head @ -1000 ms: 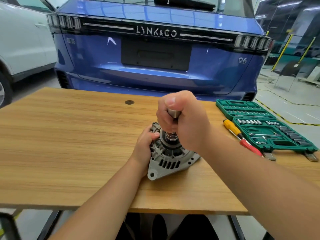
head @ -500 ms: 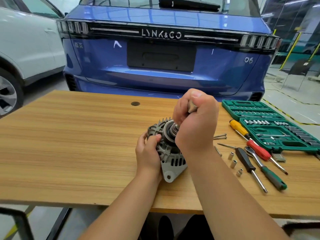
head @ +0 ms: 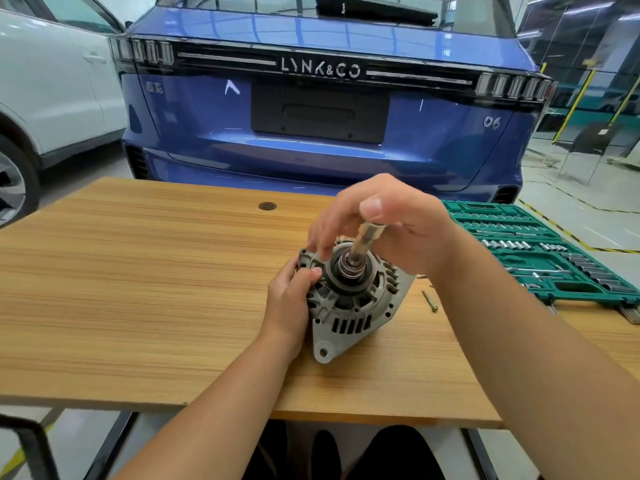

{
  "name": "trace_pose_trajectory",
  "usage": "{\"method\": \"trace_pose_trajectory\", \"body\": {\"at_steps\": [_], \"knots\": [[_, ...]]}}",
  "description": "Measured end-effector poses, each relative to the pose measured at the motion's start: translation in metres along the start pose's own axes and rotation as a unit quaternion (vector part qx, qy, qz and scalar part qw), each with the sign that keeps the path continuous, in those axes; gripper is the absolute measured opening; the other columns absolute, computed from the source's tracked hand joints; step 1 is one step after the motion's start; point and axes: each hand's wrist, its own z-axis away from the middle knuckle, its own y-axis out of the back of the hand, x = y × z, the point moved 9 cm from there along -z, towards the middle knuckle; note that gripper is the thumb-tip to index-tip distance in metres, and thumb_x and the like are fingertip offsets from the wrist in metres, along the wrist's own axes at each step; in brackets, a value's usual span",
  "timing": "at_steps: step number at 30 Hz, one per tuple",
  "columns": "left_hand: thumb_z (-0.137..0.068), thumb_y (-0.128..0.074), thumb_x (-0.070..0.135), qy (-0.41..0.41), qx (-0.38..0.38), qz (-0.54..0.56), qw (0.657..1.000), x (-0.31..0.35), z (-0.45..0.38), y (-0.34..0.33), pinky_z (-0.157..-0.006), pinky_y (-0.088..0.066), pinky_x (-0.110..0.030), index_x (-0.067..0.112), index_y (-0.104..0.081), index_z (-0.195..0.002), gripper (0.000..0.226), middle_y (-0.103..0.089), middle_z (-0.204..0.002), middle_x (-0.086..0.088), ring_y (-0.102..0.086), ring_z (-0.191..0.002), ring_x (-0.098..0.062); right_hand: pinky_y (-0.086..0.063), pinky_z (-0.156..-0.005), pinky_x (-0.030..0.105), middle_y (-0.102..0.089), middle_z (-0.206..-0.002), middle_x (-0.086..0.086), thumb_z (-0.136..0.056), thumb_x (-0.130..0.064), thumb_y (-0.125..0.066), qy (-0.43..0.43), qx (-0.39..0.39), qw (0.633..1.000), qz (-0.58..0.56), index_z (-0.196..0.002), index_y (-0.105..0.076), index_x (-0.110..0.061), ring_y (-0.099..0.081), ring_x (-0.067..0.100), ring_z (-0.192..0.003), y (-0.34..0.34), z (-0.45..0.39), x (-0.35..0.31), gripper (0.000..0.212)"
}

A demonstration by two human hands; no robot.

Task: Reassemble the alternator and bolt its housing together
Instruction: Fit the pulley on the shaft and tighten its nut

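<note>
The alternator (head: 349, 303) sits near the front edge of the wooden table (head: 138, 289), a metal socket (head: 362, 242) standing on its shaft. The right hand (head: 398, 230) pinches the socket (thumb on top); the left hand (head: 291, 299) grips the housing's left side. 1 bolt (head: 429, 301) lies just beside it; a green socket case (head: 540, 254) lies open farther right.

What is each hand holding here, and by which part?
Left hand grips the alternator at its housing rim; right hand holds the metal socket by its top.

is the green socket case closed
No, the green socket case lies open on the table, with rows of sockets showing in its tray.
</note>
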Motion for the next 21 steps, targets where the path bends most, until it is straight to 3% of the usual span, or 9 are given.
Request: {"method": "trace_pose_trajectory", "body": {"at_steps": [2, 4, 6, 8, 12, 17, 21], "knots": [[-0.075, -0.063, 0.033, 0.009, -0.027, -0.021, 0.999, 0.000, -0.004, 0.000, -0.072, -0.059, -0.035, 0.018, -0.078, -0.106, 0.037, -0.078, -0.103, -0.015, -0.076, -0.097, -0.030, -0.050, -0.076, 0.049, -0.070, -0.070, 0.004, -0.082, -0.026, -0.037, -0.023, -0.075, 0.996, -0.042, -0.068, -0.071, -0.003, -0.061, 0.042, -0.070, -0.012, -0.003, 0.004, 0.043], [-0.075, -0.063, 0.035, 0.015, -0.034, -0.027, 0.999, -0.002, -0.007, 0.001, -0.074, -0.059, -0.037, 0.014, -0.073, -0.117, 0.048, -0.077, -0.107, -0.017, -0.075, -0.100, -0.032, -0.043, -0.061, 0.032, -0.056, -0.052, -0.002, -0.080, -0.027, -0.036, -0.042, -0.070, 0.994, -0.069, -0.053, -0.056, -0.013, -0.048, 0.025, -0.050, -0.016, -0.004, 0.009, 0.037], [-0.076, -0.062, 0.035, 0.024, -0.029, -0.012, 0.999, -0.006, -0.008, -0.001, -0.084, -0.059, -0.049, 0.013, -0.066, -0.126, 0.055, -0.075, -0.113, -0.019, -0.072, -0.107, -0.038, -0.032, -0.051, 0.021, -0.039, -0.044, -0.007, -0.076, -0.031, -0.038, -0.039, 0.015, 0.995, -0.093, -0.046, -0.038, -0.013, -0.031, 0.012, -0.043, -0.010, -0.002, 0.016, 0.035], [-0.073, -0.065, 0.036, 0.032, -0.009, 0.013, 0.999, -0.010, -0.006, -0.002, -0.089, -0.058, -0.058, 0.010, -0.060, -0.132, 0.065, -0.073, -0.114, -0.022, -0.071, -0.108, -0.043, -0.028, -0.048, 0.018, -0.033, -0.043, -0.008, -0.069, -0.033, -0.042, -0.013, 0.135, 0.984, -0.114, -0.046, -0.036, -0.015, -0.026, 0.009, -0.042, -0.002, 0.003, 0.020, 0.030], [-0.061, -0.070, 0.041, 0.047, 0.044, 0.056, 0.996, -0.015, -0.002, 0.000, -0.074, -0.058, -0.048, 0.010, -0.054, -0.137, 0.084, -0.073, -0.111, -0.021, -0.074, -0.099, -0.039, -0.025, -0.049, 0.020, -0.033, -0.042, -0.013, -0.070, -0.038, -0.039, 0.044, 0.292, 0.954, -0.055, -0.047, -0.038, -0.020, -0.027, 0.010, -0.043, 0.006, 0.016, 0.014, 0.029], [-0.068, -0.067, 0.034, 0.046, 0.109, 0.091, 0.989, -0.016, 0.007, 0.008, -0.061, -0.058, -0.038, 0.017, -0.058, -0.129, 0.064, -0.076, -0.099, -0.014, -0.077, -0.083, -0.029, -0.026, -0.047, 0.024, -0.034, -0.044, -0.003, -0.078, -0.037, -0.035, 0.083, 0.402, 0.912, -0.007, -0.047, -0.036, -0.022, -0.030, 0.014, -0.045, 0.010, 0.026, 0.005, 0.035], [-0.068, -0.066, 0.038, 0.044, 0.176, 0.102, 0.978, -0.018, 0.022, 0.003, -0.068, -0.058, -0.043, 0.025, -0.053, -0.129, 0.064, -0.071, -0.108, -0.013, -0.073, -0.092, -0.032, -0.029, -0.044, 0.042, -0.038, -0.046, 0.007, -0.082, -0.029, -0.028, 0.080, 0.552, 0.826, 0.077, -0.048, -0.034, -0.019, -0.034, 0.030, -0.046, 0.023, 0.040, 0.002, 0.036]]}}
